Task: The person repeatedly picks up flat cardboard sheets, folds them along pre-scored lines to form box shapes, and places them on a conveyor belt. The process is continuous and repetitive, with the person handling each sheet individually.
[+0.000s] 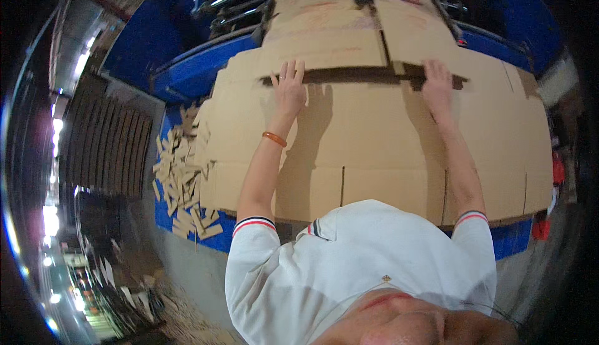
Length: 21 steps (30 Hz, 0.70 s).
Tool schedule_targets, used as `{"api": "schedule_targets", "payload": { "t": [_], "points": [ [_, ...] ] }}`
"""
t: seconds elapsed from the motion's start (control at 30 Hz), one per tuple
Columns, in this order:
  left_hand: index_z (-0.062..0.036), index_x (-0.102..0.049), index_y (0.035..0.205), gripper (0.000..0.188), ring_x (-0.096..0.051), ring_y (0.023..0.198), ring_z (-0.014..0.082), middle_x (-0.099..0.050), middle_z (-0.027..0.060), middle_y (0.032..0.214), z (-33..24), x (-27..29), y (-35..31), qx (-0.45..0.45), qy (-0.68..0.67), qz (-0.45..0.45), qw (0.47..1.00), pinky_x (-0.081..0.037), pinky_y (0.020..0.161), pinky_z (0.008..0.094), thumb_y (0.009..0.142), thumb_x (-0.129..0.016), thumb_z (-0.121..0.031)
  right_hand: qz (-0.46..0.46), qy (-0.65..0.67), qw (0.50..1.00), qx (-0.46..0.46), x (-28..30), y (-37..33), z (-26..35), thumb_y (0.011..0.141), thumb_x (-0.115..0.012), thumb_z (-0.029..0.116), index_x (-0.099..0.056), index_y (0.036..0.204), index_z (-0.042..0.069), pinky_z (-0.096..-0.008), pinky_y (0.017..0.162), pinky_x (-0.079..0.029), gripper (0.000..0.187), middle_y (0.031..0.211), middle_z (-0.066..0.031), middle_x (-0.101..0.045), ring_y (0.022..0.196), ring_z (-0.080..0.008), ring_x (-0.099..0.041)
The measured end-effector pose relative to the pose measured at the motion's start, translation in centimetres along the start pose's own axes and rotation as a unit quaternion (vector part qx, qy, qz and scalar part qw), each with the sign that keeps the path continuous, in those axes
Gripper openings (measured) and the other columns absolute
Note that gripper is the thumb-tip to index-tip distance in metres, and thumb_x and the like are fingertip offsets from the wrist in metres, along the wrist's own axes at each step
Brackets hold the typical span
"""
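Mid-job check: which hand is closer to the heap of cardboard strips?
Left. The left hand is over the cardboard sheet, with the heap of strips off to its left; the right hand is farther away, across the sheet.

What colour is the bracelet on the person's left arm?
The bracelet is orange-brown. It shows in the head view, the only one here.
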<state>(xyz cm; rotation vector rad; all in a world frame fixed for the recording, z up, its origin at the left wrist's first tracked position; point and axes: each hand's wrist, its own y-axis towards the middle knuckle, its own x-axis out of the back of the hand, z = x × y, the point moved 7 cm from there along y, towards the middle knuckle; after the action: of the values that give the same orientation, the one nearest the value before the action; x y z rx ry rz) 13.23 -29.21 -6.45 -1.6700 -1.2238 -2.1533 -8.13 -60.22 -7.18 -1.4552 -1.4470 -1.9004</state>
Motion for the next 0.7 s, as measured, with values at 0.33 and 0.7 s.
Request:
{"api": "schedule_targets", "payload": {
  "t": [0.33,0.7],
  "points": [
    [0.0020,-0.065,0.085,0.038,-0.062,0.083,0.0413,-0.064,0.0256,0.086,24.6,3.6,-20.3,0.319,0.061,0.042,0.945,-0.049,0.073,0.0482,0.092,-0.053,-0.034,0.107,0.159,0.981,0.041,4.2,-13.9,0.4,0.089,-0.050,0.014,-0.055,0.122,0.004,-0.0448,0.110,-0.028,0.035,0.138,-0.0178,-0.045,0.131,-0.0340,-0.037],
    [0.0076,-0.067,0.090,0.060,-0.064,0.087,0.0398,-0.066,0.0269,0.087,25.7,5.6,-17.3,0.388,0.081,0.065,0.916,-0.050,0.078,0.0463,0.083,-0.060,-0.052,0.063,0.177,0.982,0.024,6.0,-12.9,0.8,0.087,-0.054,0.017,-0.059,0.117,0.007,-0.0441,0.107,-0.033,0.033,0.132,-0.0115,-0.052,0.125,-0.0286,-0.045]
  ]
}}
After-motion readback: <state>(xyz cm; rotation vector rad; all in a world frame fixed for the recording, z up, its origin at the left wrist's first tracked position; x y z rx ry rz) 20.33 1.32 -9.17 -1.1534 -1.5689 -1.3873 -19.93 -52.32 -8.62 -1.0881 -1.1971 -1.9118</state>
